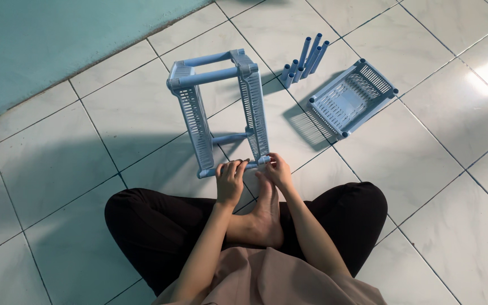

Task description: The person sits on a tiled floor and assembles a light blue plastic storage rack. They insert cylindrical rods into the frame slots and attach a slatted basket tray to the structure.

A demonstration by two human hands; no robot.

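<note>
Head view: the left hand (230, 182) and right hand (278, 169) are seen with fingers clamped on the near bottom tube of the half-built blue rack (221, 113), standing on the tiled floor (86, 169); the tube is best pressed squarely into its corner sockets (foot just beneath). Beyond, loose tubes (306, 59) and a spare shelf tray (350, 99) lie apart, with open floor left of the rack.

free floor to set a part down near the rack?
Bare tile left of the rack, up to the teal mat, and right of the loose tray. Crowded: tubes and tray beside the rack; left hand and right hand at its near end.
</note>
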